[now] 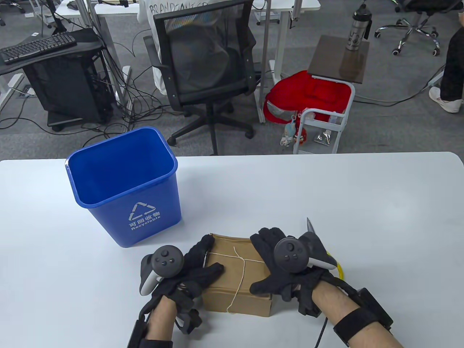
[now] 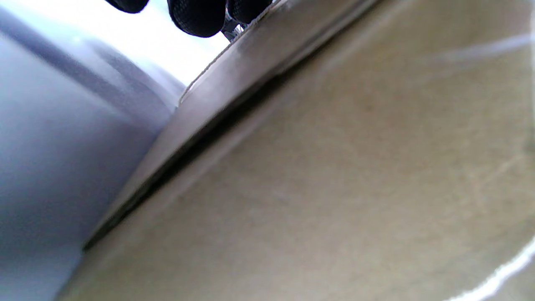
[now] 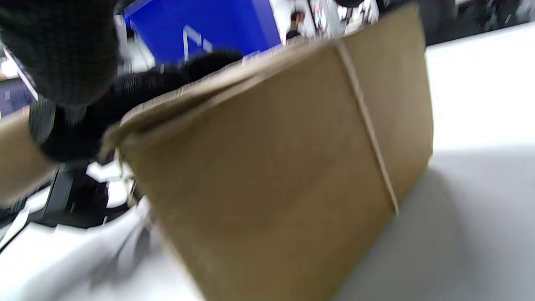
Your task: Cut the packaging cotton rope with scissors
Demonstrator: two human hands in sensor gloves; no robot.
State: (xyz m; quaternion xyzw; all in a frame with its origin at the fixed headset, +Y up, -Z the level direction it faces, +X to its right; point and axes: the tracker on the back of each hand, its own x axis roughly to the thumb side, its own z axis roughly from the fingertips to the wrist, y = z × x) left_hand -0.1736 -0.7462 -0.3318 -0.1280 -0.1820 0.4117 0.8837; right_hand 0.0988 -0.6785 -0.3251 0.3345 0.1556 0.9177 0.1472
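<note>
A brown cardboard box (image 1: 232, 279) tied crosswise with white cotton rope (image 1: 242, 270) sits at the table's front edge. My left hand (image 1: 197, 268) grips its left side, with the thumb lying on top. My right hand (image 1: 268, 261) grips its right side, with the thumb at the front corner. Scissors lie on the table behind my right hand; only the blade tip (image 1: 311, 226) and a yellow handle (image 1: 339, 271) show. The left wrist view shows the box side (image 2: 334, 188) close up. The right wrist view shows the box (image 3: 271, 175) and its rope (image 3: 368, 121), blurred.
A blue recycling bin (image 1: 127, 188) stands on the white table (image 1: 326, 188) to the left, behind the box; it also shows in the right wrist view (image 3: 209, 25). An office chair (image 1: 206, 72) and a small cart (image 1: 326, 119) stand beyond the table's far edge.
</note>
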